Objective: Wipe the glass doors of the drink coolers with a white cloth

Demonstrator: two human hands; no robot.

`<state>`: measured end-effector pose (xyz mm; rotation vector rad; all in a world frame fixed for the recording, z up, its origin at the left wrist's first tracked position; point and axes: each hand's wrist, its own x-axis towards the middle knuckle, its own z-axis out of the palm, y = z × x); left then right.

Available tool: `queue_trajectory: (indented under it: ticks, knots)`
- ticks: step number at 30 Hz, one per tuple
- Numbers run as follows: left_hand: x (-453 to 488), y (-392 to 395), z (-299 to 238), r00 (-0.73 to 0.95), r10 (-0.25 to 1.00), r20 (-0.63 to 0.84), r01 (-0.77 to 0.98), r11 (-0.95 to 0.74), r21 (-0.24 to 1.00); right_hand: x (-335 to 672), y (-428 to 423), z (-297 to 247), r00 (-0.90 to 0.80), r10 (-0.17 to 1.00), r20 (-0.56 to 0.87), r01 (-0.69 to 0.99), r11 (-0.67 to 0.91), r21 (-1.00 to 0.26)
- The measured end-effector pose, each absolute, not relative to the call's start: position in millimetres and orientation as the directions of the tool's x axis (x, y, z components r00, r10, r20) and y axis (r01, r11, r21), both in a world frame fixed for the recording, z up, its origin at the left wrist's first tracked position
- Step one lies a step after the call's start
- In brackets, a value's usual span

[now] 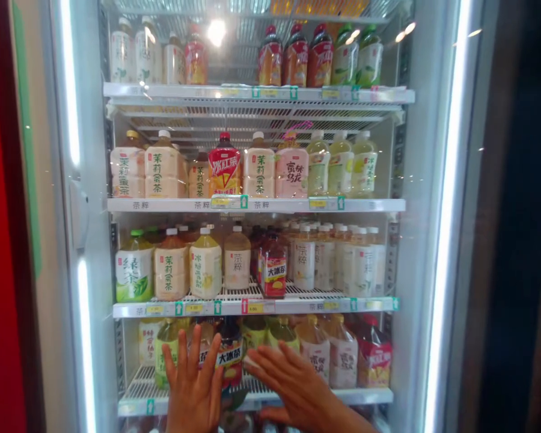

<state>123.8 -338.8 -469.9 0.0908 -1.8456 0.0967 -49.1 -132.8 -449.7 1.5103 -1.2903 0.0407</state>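
My left hand (pixel 193 379) is raised with its fingers spread, in front of the lower shelf (pixel 360 396) of a drinks fridge. To its right my right hand (pixel 295 382) reaches across with fingers stretched out and the thumb apart. Neither hand holds anything. Behind and between them stands a dark tea bottle (pixel 229 356) with a black and white label. A green-labelled bottle (pixel 161 361) is partly covered by my left hand. Pink-labelled bottles (pixel 343 355) and a red-labelled bottle (pixel 374 356) stand beyond my right hand. Whether either hand touches the glass, I cannot tell.
Higher up, the third shelf (pixel 279 307) carries a green tea bottle (pixel 134 270), a small red-labelled bottle (pixel 275 270) and several pale bottles. More bottles line the two shelves above. Bright light strips (pixel 446 210) run down both sides. A handle-like fitting (pixel 78 213) sits at the left.
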Motion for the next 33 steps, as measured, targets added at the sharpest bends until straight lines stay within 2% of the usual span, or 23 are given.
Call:
queue_trajectory:
  ticks: [1, 2, 4, 6, 7, 8, 9, 11, 12, 13, 14, 15, 18, 19, 20, 21, 22, 23, 24, 26, 27, 31, 33]
  knots:
    - [122, -338, -467, -0.275, -0.007, 0.961, -0.120, 0.992, -0.027, -65, -114, -457, 0.336, -0.639, 0.692, -0.731, 0.286, 0.619]
    - [120, -337, -464, -0.279, 0.002, 0.960, -0.127, 0.991, -0.039, -81, -95, -459, 0.234, -0.557, 0.797, -0.753, 0.415, 0.512]
    - [113, -332, -456, -0.278, 0.039, 0.960, -0.132, 0.988, -0.078, -108, -67, -453, 0.024, -0.262, 0.965, -0.759, 0.623, 0.187]
    - [102, -323, -452, -0.273, 0.080, 0.959, -0.133, 0.984, -0.120, -114, -64, -444, -0.148, 0.042, 0.988, -0.730, 0.669, -0.137]
    - [97, -317, -451, -0.272, 0.093, 0.958, -0.135, 0.982, -0.133, -107, -73, -442, -0.194, 0.112, 0.975, -0.721, 0.657, -0.218]
    - [92, -312, -450, -0.276, 0.095, 0.957, -0.141, 0.980, -0.138, -97, -87, -442, -0.216, 0.128, 0.968, -0.723, 0.645, -0.247]
    - [89, -307, -451, -0.281, 0.085, 0.956, -0.150, 0.980, -0.131, -85, -104, -445, -0.206, 0.052, 0.977, -0.739, 0.646, -0.190]
    - [87, -304, -452, -0.292, 0.039, 0.956, -0.169, 0.981, -0.092, -65, -134, -453, -0.058, -0.191, 0.980, -0.780, 0.622, 0.075]
    - [89, -306, -453, -0.293, 0.011, 0.956, -0.179, 0.982, -0.067, -61, -141, -458, 0.001, -0.269, 0.963, -0.780, 0.603, 0.169]
    - [93, -310, -454, -0.292, -0.010, 0.956, -0.188, 0.981, -0.047, -63, -141, -462, 0.028, -0.304, 0.952, -0.777, 0.592, 0.212]
    - [98, -314, -456, -0.290, -0.023, 0.957, -0.197, 0.980, -0.036, -68, -135, -465, 0.011, -0.290, 0.957, -0.776, 0.601, 0.191]
    - [105, -319, -457, -0.289, -0.030, 0.957, -0.209, 0.977, -0.032, -76, -124, -468, -0.048, -0.234, 0.971, -0.773, 0.625, 0.113]
    - [124, -329, -467, -0.297, -0.040, 0.954, -0.233, 0.972, -0.031, -94, -95, -481, -0.254, 0.103, 0.962, -0.715, 0.650, -0.259]
    - [128, -329, -472, -0.301, -0.042, 0.953, -0.229, 0.973, -0.029, -90, -96, -490, -0.292, 0.185, 0.939, -0.693, 0.636, -0.340]
    - [131, -328, -478, -0.309, -0.044, 0.950, -0.218, 0.976, -0.025, -81, -104, -502, -0.309, 0.206, 0.928, -0.690, 0.623, -0.368]
    - [132, -326, -485, -0.320, -0.046, 0.946, -0.202, 0.979, -0.021, -67, -119, -516, -0.306, 0.165, 0.938, -0.708, 0.620, -0.340]
    - [132, -323, -492, -0.333, -0.047, 0.942, -0.186, 0.983, -0.017, -49, -136, -531, -0.300, 0.033, 0.953, -0.745, 0.616, -0.256]
    - [130, -320, -501, -0.348, -0.054, 0.936, -0.175, 0.984, -0.008, -32, -154, -546, -0.234, -0.146, 0.961, -0.807, 0.580, -0.109]
    - [129, -318, -511, -0.363, -0.068, 0.929, -0.175, 0.985, 0.003, -19, -168, -561, -0.142, -0.261, 0.955, -0.837, 0.546, 0.025]
    - [125, -317, -532, -0.388, -0.105, 0.916, -0.205, 0.979, 0.025, -7, -179, -584, -0.078, -0.332, 0.940, -0.829, 0.546, 0.124]
    - [123, -318, -543, -0.399, -0.113, 0.910, -0.225, 0.974, 0.022, -11, -174, -592, -0.098, -0.290, 0.952, -0.808, 0.581, 0.094]
    - [117, -330, -584, -0.399, -0.089, 0.913, -0.254, 0.967, -0.017, -42, -130, -604, -0.269, 0.066, 0.961, -0.679, 0.695, -0.237]
    - [115, -336, -597, -0.378, -0.088, 0.922, -0.261, 0.965, -0.015, -39, -131, -606, -0.298, 0.130, 0.946, -0.648, 0.700, -0.301]
